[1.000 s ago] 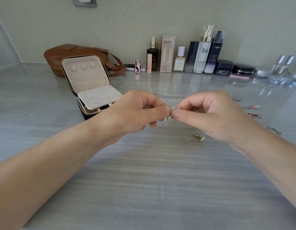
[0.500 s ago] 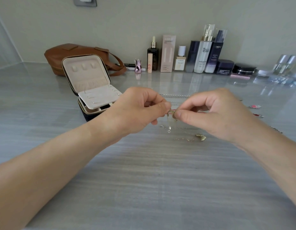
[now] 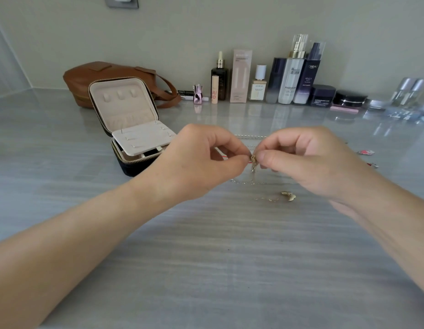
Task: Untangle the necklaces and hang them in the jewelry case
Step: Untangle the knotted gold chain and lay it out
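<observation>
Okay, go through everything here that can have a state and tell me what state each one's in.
jewelry case: open, lid upright, no necklace hung.
left hand: pinching the gold chain.
right hand: pinching the same chain.
gold chain: held up between both hands, tail on the counter.
gold pendant: lying on the counter, untouched.
silver chain: lying behind the hands.

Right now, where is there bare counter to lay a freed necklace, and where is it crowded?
Bare: the near strip of counter between the forearms, and the stretch left of the jewelry case. Crowded: chains and a gold pendant around the left hand and right hand, charms to their right, bottles along the wall.
</observation>
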